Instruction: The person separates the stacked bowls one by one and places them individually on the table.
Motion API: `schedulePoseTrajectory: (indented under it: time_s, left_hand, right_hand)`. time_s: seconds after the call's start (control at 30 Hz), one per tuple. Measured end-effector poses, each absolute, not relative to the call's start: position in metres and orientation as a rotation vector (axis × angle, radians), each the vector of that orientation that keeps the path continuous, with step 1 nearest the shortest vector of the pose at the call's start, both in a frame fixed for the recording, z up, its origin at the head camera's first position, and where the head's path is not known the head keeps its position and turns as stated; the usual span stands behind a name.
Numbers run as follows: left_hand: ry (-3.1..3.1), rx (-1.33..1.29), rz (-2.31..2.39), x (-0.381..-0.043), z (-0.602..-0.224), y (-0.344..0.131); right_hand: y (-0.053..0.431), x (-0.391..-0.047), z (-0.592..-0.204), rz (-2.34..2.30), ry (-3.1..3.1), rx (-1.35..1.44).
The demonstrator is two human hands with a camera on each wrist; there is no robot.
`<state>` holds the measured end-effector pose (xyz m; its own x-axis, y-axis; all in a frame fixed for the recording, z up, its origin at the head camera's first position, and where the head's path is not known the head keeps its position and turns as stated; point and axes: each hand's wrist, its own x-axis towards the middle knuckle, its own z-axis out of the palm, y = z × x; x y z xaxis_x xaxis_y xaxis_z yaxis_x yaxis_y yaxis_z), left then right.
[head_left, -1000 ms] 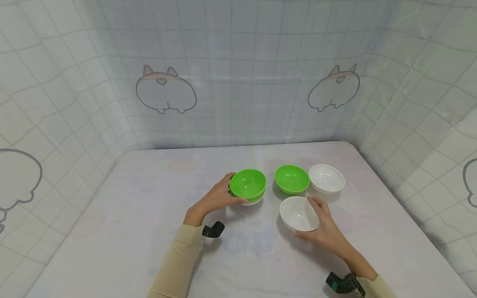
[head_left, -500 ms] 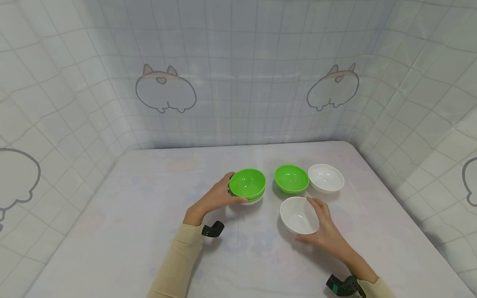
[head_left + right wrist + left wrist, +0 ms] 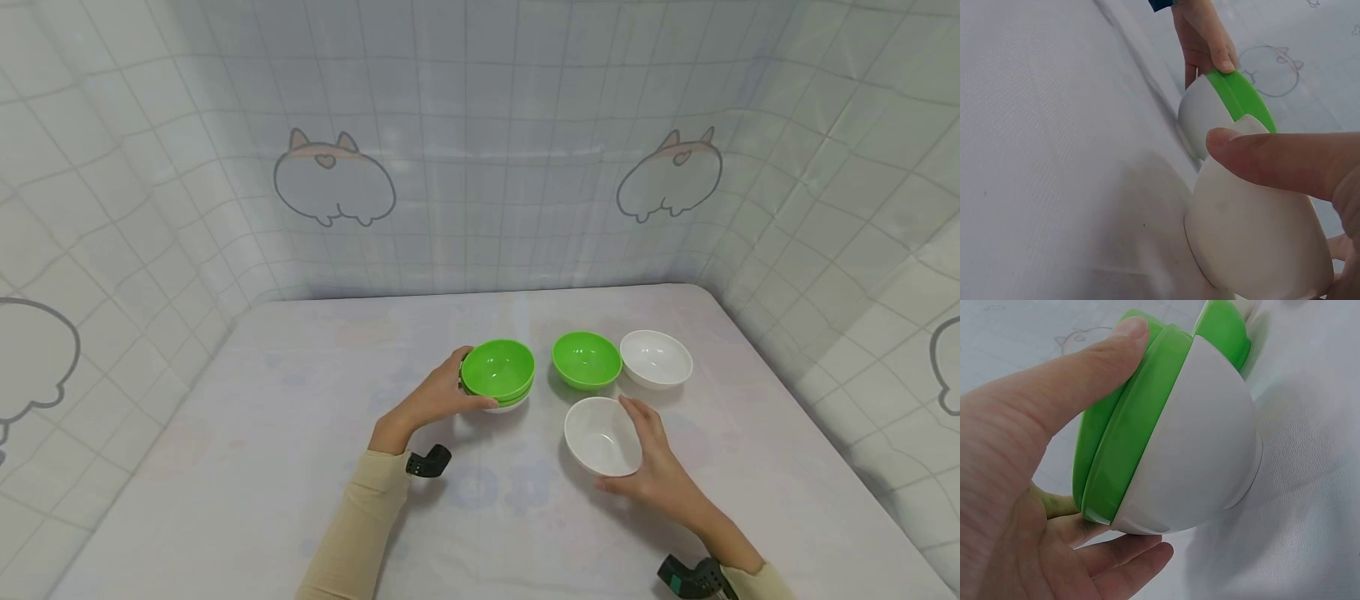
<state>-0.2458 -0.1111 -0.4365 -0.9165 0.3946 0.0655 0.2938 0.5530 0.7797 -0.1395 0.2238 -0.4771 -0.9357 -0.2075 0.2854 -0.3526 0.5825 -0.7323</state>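
Observation:
My left hand (image 3: 438, 396) grips a stack of nested bowls in the middle of the table. Two green bowls (image 3: 498, 369) sit inside a white bowl (image 3: 1200, 444), thumb on the near side and fingers round the far side. Farther right, my right hand (image 3: 652, 458) holds another white bowl (image 3: 602, 436) between thumb and fingers, its mouth facing up. In the right wrist view the thumb (image 3: 1272, 159) lies across that bowl's side near the rim, and the fingers are mostly hidden behind it.
Behind the right-hand bowl stands a single green bowl (image 3: 587, 360), with a white bowl (image 3: 657, 360) close beside it on the right. A pale cloth (image 3: 262, 467) covers the table. Grid-patterned curtains (image 3: 480, 167) rise at the back and both sides.
The right hand's thumb and the near rim of its white bowl have shifted slightly toward me. The left hand and its stack hold still, as do the two bowls behind.

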Motion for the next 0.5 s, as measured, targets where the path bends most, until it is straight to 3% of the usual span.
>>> schedulePoseTrajectory:
  time_s: [0.5]
  left_hand:
    - [2.669, 0.581, 1.299, -0.244, -0.437, -0.111]
  right_hand:
    - [0.227, -0.139, -0.456, 1.204, -2.657, 0.372]
